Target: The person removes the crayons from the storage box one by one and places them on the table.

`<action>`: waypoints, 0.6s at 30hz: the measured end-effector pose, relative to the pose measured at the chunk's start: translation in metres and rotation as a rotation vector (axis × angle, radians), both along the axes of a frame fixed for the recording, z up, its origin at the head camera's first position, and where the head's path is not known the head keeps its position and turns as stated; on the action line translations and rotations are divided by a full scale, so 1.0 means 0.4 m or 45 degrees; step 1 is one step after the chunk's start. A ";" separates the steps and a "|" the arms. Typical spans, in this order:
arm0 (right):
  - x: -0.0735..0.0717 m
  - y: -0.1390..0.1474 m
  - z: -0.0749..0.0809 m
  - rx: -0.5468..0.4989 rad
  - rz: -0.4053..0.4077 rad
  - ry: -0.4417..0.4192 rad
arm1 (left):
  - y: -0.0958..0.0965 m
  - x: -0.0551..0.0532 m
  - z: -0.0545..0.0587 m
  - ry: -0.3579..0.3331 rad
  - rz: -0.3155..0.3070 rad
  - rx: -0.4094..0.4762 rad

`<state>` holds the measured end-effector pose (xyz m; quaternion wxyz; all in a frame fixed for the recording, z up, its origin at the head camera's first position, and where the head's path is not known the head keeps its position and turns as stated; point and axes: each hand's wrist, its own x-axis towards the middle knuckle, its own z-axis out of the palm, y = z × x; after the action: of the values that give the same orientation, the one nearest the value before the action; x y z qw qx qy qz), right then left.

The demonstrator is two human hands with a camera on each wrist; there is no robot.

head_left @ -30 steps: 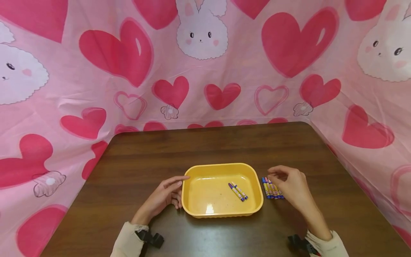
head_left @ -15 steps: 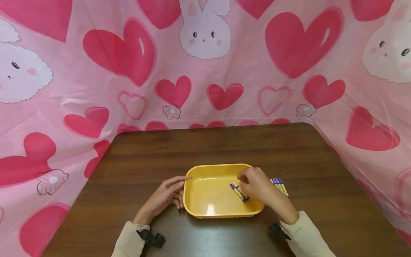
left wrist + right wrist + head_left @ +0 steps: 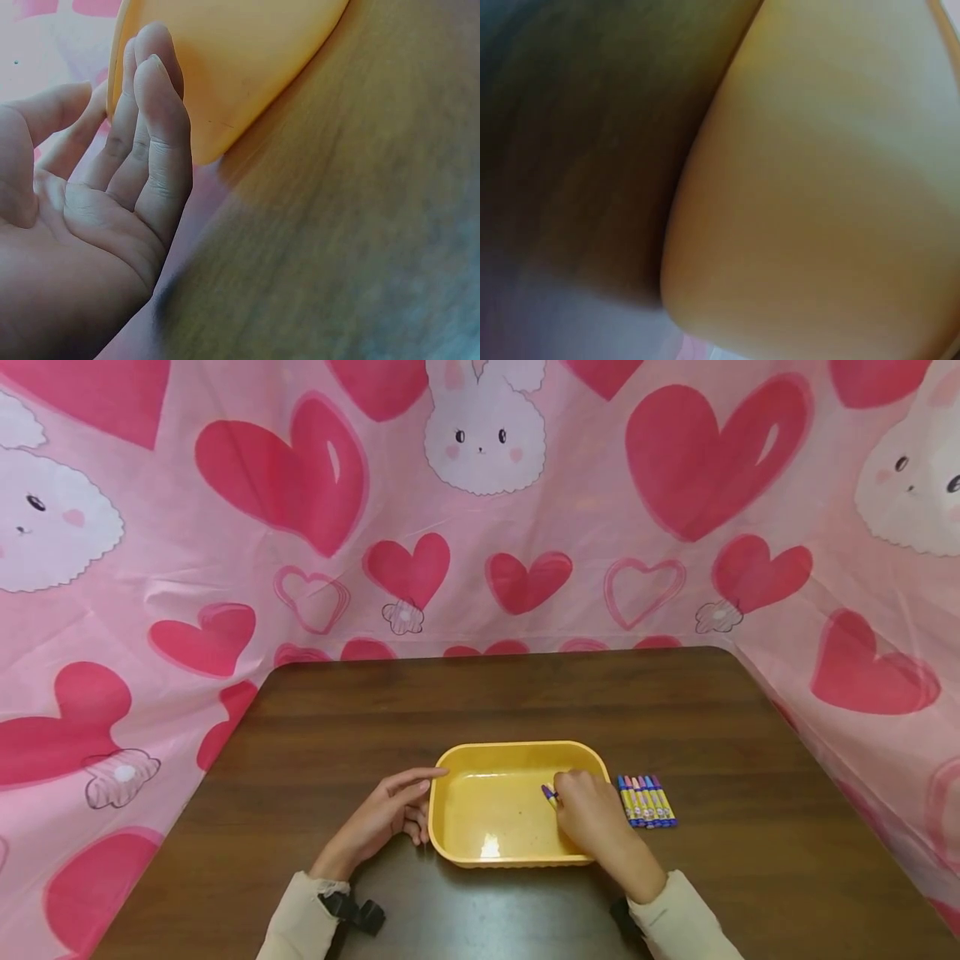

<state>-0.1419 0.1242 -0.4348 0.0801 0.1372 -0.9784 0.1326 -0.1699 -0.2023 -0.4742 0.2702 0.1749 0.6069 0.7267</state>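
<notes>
A yellow plastic tray (image 3: pixel 487 814) sits near the front of the dark wooden table. My left hand (image 3: pixel 386 814) rests against its left side, index finger on the rim; the left wrist view shows this hand (image 3: pixel 112 180) loosely bent, holding nothing. My right hand (image 3: pixel 592 810) reaches inside the tray's right part, fingers curled down around a crayon. A purple-tipped crayon (image 3: pixel 549 793) pokes out left of the fingers; the hand covers most of the crayons there, and its fingertips are hidden. The right wrist view shows only the tray's outer wall (image 3: pixel 810 187) and table.
Right of the tray, several crayons (image 3: pixel 647 802) with yellow wrappers lie side by side in a neat row. The brown tabletop (image 3: pixel 480 702) stretches behind the tray. A pink cloth (image 3: pixel 465 577) with hearts and rabbits hangs around the table's back and sides.
My right hand has moved left from the crayon row into the tray and down over the two crayons there, uncovering the row. My left hand stays at the rim.
</notes>
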 end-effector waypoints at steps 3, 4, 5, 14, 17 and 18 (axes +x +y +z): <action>0.002 -0.003 -0.001 0.013 -0.016 0.008 | 0.000 0.000 -0.001 0.008 0.001 0.000; 0.002 -0.004 -0.001 0.016 -0.019 0.013 | 0.000 0.000 -0.001 0.009 0.002 -0.002; 0.003 -0.004 -0.001 0.018 -0.021 0.015 | 0.000 0.000 -0.001 0.009 0.003 -0.002; 0.009 -0.001 -0.007 0.041 -0.024 0.032 | 0.003 0.001 -0.001 0.006 -0.008 0.005; 0.009 0.001 -0.008 0.037 -0.024 0.048 | 0.003 0.002 0.000 0.010 -0.007 0.002; 0.009 0.001 -0.007 0.032 -0.025 0.052 | 0.003 0.002 0.000 0.011 -0.006 0.000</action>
<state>-0.1384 0.1246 -0.4378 0.0997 0.1313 -0.9794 0.1168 -0.1689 -0.2012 -0.4744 0.2691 0.1795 0.6076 0.7253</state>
